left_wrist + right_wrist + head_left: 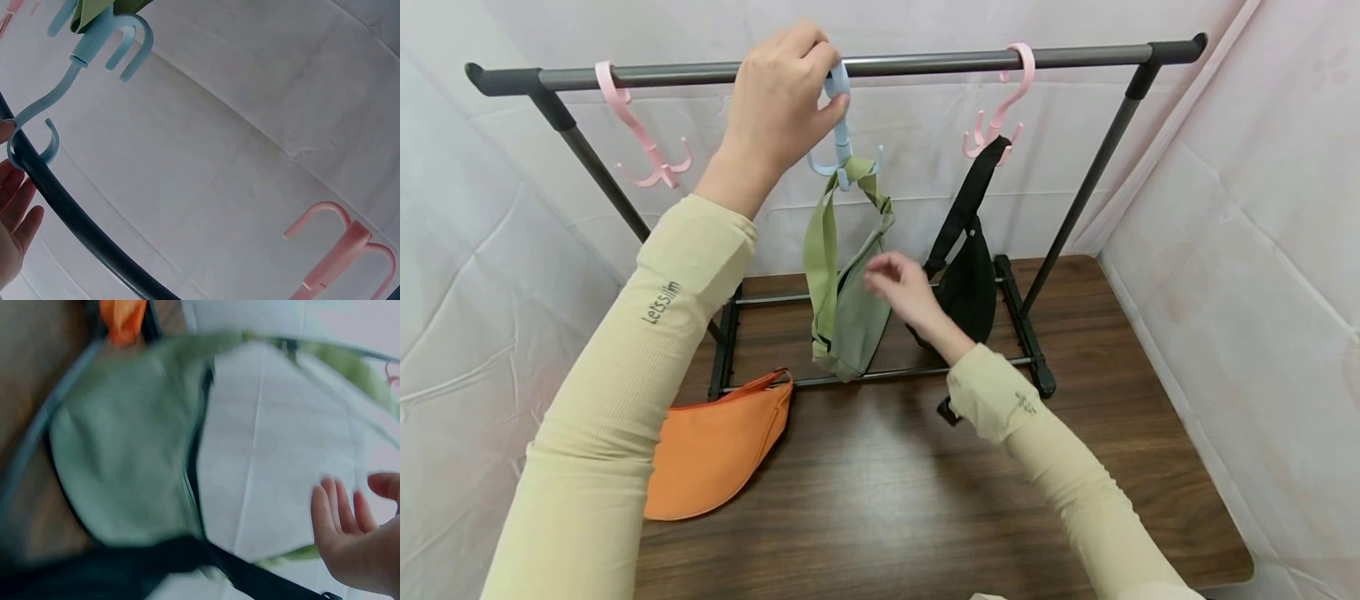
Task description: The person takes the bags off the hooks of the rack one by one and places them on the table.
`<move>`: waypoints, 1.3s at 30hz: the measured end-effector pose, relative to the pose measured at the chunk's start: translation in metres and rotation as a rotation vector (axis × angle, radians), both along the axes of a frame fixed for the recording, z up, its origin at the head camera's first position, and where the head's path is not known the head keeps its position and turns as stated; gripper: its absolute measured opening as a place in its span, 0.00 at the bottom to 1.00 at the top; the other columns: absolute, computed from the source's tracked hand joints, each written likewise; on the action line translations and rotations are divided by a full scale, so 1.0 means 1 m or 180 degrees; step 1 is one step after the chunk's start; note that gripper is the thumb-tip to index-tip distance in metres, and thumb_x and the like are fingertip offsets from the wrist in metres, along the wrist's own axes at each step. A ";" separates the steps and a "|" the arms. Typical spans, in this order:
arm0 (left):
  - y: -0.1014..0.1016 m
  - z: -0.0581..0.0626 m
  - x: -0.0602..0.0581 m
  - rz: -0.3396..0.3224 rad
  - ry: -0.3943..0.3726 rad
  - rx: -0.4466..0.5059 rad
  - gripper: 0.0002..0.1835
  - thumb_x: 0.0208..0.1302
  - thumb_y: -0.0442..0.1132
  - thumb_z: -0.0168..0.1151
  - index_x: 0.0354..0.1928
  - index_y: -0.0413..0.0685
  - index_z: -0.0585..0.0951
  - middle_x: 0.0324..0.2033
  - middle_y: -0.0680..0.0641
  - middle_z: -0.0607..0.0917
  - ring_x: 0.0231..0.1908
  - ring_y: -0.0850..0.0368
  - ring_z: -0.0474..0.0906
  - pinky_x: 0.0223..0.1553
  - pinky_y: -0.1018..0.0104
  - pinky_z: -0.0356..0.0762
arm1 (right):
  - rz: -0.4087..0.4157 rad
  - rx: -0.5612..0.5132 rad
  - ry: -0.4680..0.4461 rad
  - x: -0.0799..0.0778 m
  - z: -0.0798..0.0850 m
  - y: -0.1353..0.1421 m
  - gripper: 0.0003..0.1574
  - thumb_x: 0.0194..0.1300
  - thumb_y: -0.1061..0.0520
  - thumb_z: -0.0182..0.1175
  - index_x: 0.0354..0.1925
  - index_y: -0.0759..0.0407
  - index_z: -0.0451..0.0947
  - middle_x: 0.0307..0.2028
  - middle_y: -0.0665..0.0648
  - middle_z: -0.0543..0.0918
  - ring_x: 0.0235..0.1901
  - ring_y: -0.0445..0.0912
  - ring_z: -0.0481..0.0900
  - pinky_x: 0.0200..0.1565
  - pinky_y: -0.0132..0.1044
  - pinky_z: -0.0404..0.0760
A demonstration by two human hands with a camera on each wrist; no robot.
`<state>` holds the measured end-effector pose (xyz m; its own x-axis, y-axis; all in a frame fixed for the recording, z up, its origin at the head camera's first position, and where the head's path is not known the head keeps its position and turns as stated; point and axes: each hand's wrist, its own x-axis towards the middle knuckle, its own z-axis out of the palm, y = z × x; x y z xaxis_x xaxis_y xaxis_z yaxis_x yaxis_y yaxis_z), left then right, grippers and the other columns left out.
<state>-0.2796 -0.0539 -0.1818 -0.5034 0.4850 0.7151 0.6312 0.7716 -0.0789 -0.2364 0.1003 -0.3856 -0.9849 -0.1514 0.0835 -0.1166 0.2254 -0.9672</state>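
Observation:
My left hand is at the top bar of the rack, thumb and fingers gripping the upper curve of a light blue rotating hook. In the left wrist view that hook loops over the bar. A green crossbody bag hangs by its strap from one of the hook's lower prongs. Beside the bag's right side is my right hand, fingers loosely bent and holding nothing. The right wrist view shows this hand apart from the blurred green bag.
A black bag hangs from a pink hook on the right. Another pink hook on the left holds nothing. An orange bag lies on the wooden table by the rack's left foot. White cloth encloses the area.

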 end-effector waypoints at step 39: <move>-0.003 -0.001 -0.001 -0.0070 0.0040 0.0010 0.11 0.60 0.36 0.53 0.37 0.32 0.77 0.36 0.40 0.77 0.31 0.45 0.77 0.36 0.55 0.77 | -0.0670 0.1232 0.2155 -0.085 0.130 0.019 0.10 0.64 0.64 0.51 0.38 0.65 0.79 0.36 0.59 0.81 0.35 0.43 0.77 0.35 0.25 0.72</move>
<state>-0.2804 -0.0568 -0.1830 -0.4837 0.4937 0.7228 0.6471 0.7577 -0.0845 -0.3215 0.1196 -0.2557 -0.7505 -0.1088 0.6519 -0.5672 0.6124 -0.5507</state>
